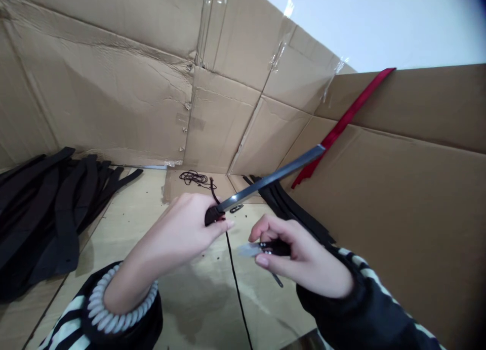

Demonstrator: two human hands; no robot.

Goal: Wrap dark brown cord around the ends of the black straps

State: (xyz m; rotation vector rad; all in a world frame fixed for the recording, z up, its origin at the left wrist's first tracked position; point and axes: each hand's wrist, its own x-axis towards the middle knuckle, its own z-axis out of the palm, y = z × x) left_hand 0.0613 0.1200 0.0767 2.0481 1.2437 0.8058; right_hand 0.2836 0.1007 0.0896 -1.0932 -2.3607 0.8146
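My left hand (178, 233) is closed around the black handle end of a long dark blade-like strip (273, 177) that points up and to the right. A thin black cord (235, 284) hangs from that end down over the table. My right hand (299, 259) is closed on a small black tool with a pale tip (261, 248), held just right of the left hand, the tip pointing left. A white coil band sits on my left wrist.
A pile of black sheath-like pieces (49, 208) lies at the left. More black strips (292, 208) lean at the right wall, with a red strip (341, 125) above them. A coil of dark cord (194, 178) lies at the back. Cardboard walls (398, 198) enclose the wooden table (125, 223).
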